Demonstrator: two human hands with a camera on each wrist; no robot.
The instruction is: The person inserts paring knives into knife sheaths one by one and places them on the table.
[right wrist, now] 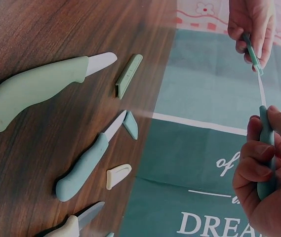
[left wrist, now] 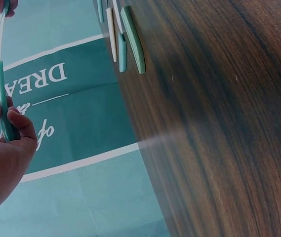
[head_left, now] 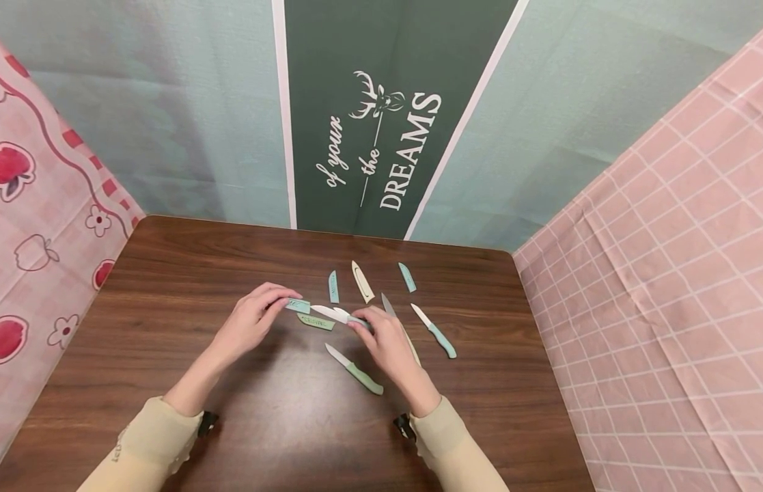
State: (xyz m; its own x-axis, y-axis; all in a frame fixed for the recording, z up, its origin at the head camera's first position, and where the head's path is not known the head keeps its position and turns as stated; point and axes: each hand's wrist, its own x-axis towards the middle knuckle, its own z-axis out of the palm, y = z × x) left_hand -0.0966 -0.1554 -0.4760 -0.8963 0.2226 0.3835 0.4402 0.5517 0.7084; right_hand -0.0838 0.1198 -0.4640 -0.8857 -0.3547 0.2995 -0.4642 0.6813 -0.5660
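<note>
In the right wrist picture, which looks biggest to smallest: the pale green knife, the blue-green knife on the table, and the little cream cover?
1. Pale green knife, though it lies nearest the camera.
2. Blue-green knife.
3. Cream cover, clearly the smallest.

Dark green banner (head_left: 381, 116), upper middle of the head view: white lettering reads "of your — the DREAMS", set slantwise under a white stag's head.
Same banner, right wrist view, lower right: "of" and "DREA" show.
Olive sheath (head_left: 316, 322) on the desk: a pale imprint, too small to read.
</note>
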